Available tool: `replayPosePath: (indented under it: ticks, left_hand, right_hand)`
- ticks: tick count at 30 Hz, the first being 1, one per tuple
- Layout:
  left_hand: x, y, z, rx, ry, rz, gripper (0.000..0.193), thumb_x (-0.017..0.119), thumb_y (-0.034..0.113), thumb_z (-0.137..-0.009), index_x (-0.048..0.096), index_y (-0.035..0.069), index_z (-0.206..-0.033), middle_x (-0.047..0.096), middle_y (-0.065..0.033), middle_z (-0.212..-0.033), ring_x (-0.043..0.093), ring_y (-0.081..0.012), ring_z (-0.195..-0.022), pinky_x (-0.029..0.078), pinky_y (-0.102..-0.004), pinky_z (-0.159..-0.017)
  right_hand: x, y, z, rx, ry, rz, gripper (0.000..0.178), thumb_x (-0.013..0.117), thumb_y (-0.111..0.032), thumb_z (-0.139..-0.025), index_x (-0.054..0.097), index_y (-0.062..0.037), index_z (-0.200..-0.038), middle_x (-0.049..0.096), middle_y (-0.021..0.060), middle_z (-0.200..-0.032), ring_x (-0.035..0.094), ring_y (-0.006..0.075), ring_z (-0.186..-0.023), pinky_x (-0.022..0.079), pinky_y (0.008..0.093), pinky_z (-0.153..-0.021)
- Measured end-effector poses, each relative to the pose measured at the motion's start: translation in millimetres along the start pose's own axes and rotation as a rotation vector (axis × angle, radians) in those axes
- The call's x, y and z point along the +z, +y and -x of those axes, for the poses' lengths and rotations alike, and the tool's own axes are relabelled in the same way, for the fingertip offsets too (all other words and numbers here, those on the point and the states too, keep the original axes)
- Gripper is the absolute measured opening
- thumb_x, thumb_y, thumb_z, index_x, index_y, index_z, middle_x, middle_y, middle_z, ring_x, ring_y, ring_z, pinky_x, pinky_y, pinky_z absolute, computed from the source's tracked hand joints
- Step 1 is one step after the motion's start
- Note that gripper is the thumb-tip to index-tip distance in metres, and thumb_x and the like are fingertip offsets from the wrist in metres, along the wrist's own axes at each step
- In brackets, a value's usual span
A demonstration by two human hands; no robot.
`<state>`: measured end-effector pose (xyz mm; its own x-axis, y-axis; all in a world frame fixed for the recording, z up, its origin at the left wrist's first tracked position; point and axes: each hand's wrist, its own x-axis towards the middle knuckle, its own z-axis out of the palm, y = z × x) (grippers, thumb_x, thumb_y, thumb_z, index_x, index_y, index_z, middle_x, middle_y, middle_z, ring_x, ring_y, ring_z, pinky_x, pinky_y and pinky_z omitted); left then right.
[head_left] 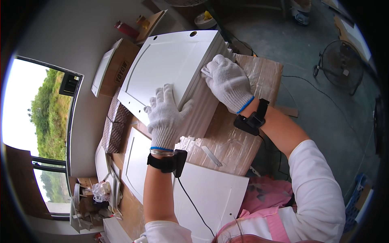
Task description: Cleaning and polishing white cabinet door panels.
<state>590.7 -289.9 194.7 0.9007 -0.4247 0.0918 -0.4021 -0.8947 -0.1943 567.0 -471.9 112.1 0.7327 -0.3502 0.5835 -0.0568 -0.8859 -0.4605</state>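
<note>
A white, grooved, holed panel (174, 60) is lying beneath the outspread left hand (165, 115), beside the curled right hand (228, 79), whose grip I cannot tell.

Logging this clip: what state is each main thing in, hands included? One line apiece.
Stack of white panels: piled up, panels lying one on another.
Left hand: gloved, fingers spread on the top panel.
Right hand: gloved, fingers curled at the stack's edge; grip unclear.
Brown packing: covered in clear film, under the stack.
Flat strip: lying loose on the packing.
Fan: standing on the floor; whether running, unclear.
</note>
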Motion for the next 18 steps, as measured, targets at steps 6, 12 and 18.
replayPosePath:
  ticks: [6, 12, 18]
  left_hand:
    - [2, 2, -2, 0.012, 0.03, 0.007, 0.084, 0.063, 0.057, -0.087, 0.04, 0.003, -0.148, 0.043, -0.0248, -0.15, 0.043, -0.0397, -0.137, 0.034, -0.0554, -0.114]
    - [4, 0, -1, -0.004, 0.011, -0.006, 0.084, 0.063, 0.057, -0.087, 0.04, 0.004, -0.148, 0.044, -0.0247, -0.149, 0.044, -0.0405, -0.137, 0.034, -0.0555, -0.113]
    - [8, -10, 2, 0.036, 0.096, 0.022, 0.081, 0.058, 0.059, -0.09, 0.042, 0.004, -0.146, 0.045, -0.0241, -0.148, 0.046, -0.0404, -0.135, 0.034, -0.056, -0.113]
  right_hand:
    - [1, 4, -3, 0.028, 0.032, -0.006, 0.02, 0.069, -0.025, -0.093, 0.065, -0.006, -0.098, 0.06, 0.0121, -0.102, 0.065, 0.0277, -0.095, 0.058, 0.0379, -0.08]
    - [2, 1, -3, -0.019, -0.003, -0.057, 0.022, 0.066, -0.026, -0.096, 0.065, -0.0042, -0.096, 0.06, 0.0128, -0.101, 0.065, 0.0289, -0.094, 0.058, 0.0381, -0.079]
    - [5, -16, 12, -0.043, 0.05, -0.001, 0.022, 0.071, -0.026, -0.092, 0.065, -0.0048, -0.097, 0.059, 0.0118, -0.1, 0.063, 0.0272, -0.095, 0.057, 0.0357, -0.078]
